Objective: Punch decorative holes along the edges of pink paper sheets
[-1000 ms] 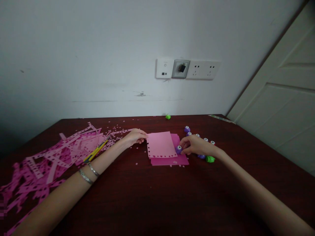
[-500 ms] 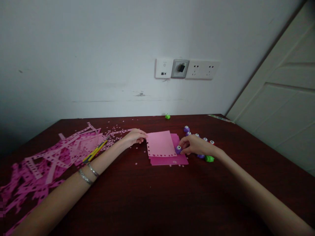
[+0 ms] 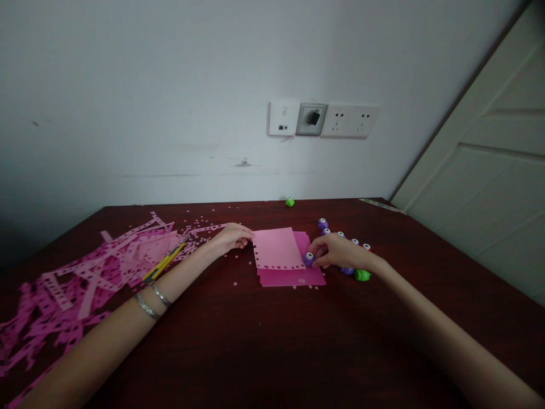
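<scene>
A light pink sheet of paper [image 3: 276, 247] has rows of small punched holes along its left and near edges. My left hand [image 3: 233, 237] pinches the sheet's far left corner between thumb and fingers. In my right hand [image 3: 336, 250] is a small purple craft hole punch [image 3: 309, 259] with a white button top, set at the sheet's near right corner. Beneath lie darker pink sheets [image 3: 293, 278], sticking out at the right and near sides. More purple punches [image 3: 322, 223] and a green punch [image 3: 362, 275] stand around my right hand, some partly hidden by it.
A tangle of pink punched paper strips [image 3: 93, 272] covers the table's left side, with a yellow craft knife [image 3: 166, 260] beside my left forearm. Tiny paper bits are scattered about. Another green punch [image 3: 290, 201] stands near the wall; a thin patterned strip [image 3: 383, 205] lies far right.
The light pink sheet has shifted very slightly, its near edge now a little farther from me. Both hands keep almost the same places and holds.
</scene>
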### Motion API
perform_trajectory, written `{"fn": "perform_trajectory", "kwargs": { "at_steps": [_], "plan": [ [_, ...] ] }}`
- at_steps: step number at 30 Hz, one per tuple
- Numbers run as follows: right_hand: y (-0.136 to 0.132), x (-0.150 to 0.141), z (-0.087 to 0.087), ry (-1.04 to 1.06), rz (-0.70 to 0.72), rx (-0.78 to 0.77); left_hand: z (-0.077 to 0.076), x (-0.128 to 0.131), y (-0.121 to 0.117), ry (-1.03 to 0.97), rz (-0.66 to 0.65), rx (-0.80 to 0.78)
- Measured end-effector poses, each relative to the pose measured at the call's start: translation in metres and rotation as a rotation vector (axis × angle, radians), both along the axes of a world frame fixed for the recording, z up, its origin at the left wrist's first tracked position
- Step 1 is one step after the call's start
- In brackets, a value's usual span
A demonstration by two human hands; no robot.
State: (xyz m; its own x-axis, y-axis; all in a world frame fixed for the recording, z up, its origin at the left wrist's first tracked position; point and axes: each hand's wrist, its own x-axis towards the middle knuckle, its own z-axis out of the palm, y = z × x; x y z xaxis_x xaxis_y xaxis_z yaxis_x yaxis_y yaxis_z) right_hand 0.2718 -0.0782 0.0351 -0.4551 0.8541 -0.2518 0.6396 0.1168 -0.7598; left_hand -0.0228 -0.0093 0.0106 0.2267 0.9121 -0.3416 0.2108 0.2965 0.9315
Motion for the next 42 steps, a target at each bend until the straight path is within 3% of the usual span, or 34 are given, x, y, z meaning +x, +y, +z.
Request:
{"fn": "perform_trajectory", "kwargs": {
  "at_steps": [12, 17, 20, 24, 26, 30, 33, 42],
  "plan": [
    [-0.001, -0.002, 0.003, 0.01, -0.014, -0.004, 0.0, 0.001, -0.001, 0.008, 0.002, 0.014],
    [0.0, -0.001, -0.001, -0.008, 0.007, 0.023, -0.006, 0.004, -0.002, 0.1, -0.062, 0.122],
    [0.001, 0.0, -0.005, 0.003, 0.02, 0.022, -0.004, 0.008, -0.007, 0.331, -0.128, 0.294],
    [0.001, 0.0, -0.007, -0.006, 0.026, 0.031, 0.004, 0.021, -0.029, 0.739, -0.132, 0.814],
    [0.001, -0.001, -0.005, -0.015, 0.031, 0.038, 0.007, 0.03, -0.043, 0.855, -0.25, 0.971],
    [0.0, -0.003, -0.001, -0.037, 0.051, 0.058, 0.002, 0.043, -0.064, 0.91, -0.617, 0.912],
    [-0.001, -0.003, 0.0, -0.054, 0.072, 0.089, -0.003, 0.044, -0.067, 0.893, -0.796, 0.818],
    [-0.001, -0.004, 0.001, -0.071, 0.073, 0.106, 0.001, 0.045, -0.068, 0.874, -0.856, 0.765]
  ]
}}
